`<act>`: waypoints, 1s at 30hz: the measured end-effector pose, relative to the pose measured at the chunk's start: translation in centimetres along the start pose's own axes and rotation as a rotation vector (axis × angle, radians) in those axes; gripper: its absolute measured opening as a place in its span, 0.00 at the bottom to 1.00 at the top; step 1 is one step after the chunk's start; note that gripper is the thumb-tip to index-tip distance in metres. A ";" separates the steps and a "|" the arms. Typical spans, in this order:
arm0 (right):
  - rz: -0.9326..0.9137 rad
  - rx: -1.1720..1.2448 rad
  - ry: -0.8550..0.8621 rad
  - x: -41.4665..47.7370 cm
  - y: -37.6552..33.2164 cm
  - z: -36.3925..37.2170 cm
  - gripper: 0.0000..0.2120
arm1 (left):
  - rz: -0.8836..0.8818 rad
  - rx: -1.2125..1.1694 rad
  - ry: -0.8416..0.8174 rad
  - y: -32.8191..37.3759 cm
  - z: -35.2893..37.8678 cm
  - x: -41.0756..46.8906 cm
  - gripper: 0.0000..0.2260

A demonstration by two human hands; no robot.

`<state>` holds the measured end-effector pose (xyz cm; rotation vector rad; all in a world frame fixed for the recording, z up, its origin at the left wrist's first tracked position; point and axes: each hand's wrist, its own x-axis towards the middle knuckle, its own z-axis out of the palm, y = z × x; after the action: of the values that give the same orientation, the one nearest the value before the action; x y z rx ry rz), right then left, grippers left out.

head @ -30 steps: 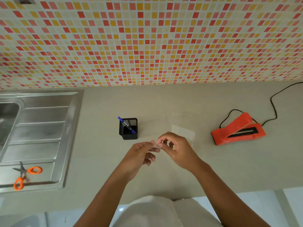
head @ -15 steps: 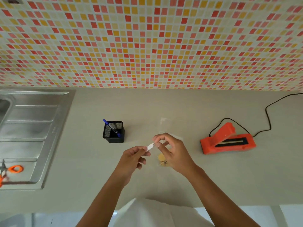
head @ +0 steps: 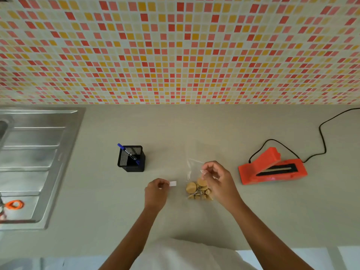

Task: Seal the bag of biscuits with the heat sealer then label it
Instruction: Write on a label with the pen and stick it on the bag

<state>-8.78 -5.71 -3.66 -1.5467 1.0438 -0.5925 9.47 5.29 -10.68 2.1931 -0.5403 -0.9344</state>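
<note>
A clear plastic bag of round biscuits (head: 196,189) lies on the beige counter, its empty upper part stretching away from me. My left hand (head: 156,193) pinches a small white label (head: 173,183) just left of the bag. My right hand (head: 218,181) hovers over the bag's right side, its fingers curled and pinching a tiny pale strip (head: 202,171) that looks like the label's backing. The orange heat sealer (head: 272,170) sits to the right with its lid raised, apart from both hands.
A black mesh pen holder (head: 131,159) with a blue marker (head: 127,152) stands left of the bag. The sealer's black cord (head: 321,137) runs off to the back right. A steel sink drainboard (head: 35,162) at the left holds orange-handled scissors (head: 14,204).
My hands, which held the label together, have pulled apart: the left keeps the label and the right has moved right, over the bag. The view has shifted and the biscuits now show.
</note>
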 end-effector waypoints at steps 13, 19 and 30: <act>0.140 -0.105 -0.075 1.9 3.2 1.0 0.06 | 0.244 0.331 -0.037 0.4 2.2 0.8 0.02; 0.202 -0.177 -0.057 2.6 4.4 1.2 0.04 | 0.284 0.409 -0.047 0.5 2.7 1.3 0.00; 0.240 -0.236 0.019 4.3 7.2 0.8 0.11 | 0.346 0.247 -0.098 4.7 4.3 2.9 0.08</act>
<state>-8.21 -8.91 -11.47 -1.5890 1.3286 -0.3267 7.67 -1.47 -10.76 2.1757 -1.0929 -0.8240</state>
